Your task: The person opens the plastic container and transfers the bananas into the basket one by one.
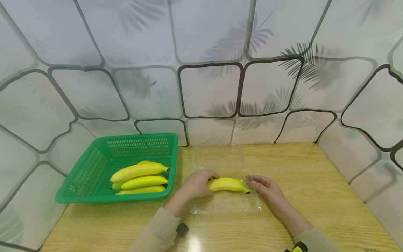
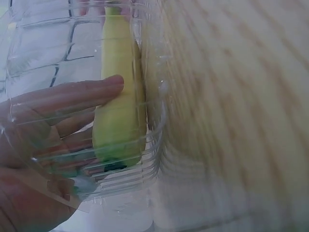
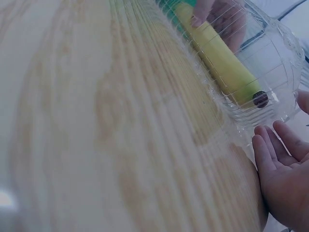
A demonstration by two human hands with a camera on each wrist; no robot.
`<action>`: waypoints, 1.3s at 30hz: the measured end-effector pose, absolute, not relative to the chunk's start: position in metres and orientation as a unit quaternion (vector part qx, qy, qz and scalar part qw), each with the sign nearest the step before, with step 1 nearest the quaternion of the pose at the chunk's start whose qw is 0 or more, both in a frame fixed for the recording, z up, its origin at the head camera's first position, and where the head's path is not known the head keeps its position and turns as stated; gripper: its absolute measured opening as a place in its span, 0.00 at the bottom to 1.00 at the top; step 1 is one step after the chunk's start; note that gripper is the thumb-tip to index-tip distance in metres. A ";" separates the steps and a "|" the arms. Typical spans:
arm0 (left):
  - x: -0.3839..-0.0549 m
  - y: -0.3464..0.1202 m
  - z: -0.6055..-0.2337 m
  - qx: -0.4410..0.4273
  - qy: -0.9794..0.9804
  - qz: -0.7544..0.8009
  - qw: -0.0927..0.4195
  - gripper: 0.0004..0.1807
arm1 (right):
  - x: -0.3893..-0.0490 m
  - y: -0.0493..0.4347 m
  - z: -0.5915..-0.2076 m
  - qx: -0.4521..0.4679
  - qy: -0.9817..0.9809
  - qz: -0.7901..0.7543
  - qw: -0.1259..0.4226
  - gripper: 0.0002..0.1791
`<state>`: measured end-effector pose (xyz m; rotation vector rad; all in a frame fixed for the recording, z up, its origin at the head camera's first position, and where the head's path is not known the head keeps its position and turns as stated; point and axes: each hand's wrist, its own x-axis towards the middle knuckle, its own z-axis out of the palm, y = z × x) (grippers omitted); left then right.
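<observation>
A yellow banana (image 1: 227, 184) lies inside an unlidded clear plastic box (image 1: 225, 208) on the table. My left hand (image 1: 197, 183) grips the banana's left end, with thumb and fingers on either side of it. In the left wrist view, the thumb (image 2: 104, 89) presses on the banana (image 2: 118, 111), seen through the box's clear wall. At the box's right edge is my right hand (image 1: 267, 190), its fingertips close to the rim. The right wrist view shows its fingers (image 3: 270, 150) loosely extended beside the clear box (image 3: 285, 63); whether they touch it is hard to tell.
A green plastic basket (image 1: 72, 196) with several bananas (image 1: 138, 171) stands on the left of the wooden table (image 1: 315, 182). The box's clear lid (image 1: 218, 156) lies folded back toward the patterned wall (image 1: 209, 91).
</observation>
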<state>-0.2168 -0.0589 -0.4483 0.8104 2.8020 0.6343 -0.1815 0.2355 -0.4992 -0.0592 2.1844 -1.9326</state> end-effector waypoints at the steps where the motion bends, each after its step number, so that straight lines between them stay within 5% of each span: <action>1: -0.217 -0.059 -0.448 0.271 0.936 0.212 0.078 0.32 | -0.181 0.235 -0.499 -0.021 0.744 -0.659 0.112 0.31; 39: -0.220 -0.069 -0.452 0.250 0.880 0.401 0.042 0.22 | -0.181 0.235 -0.498 -0.018 0.736 -0.669 0.104 0.31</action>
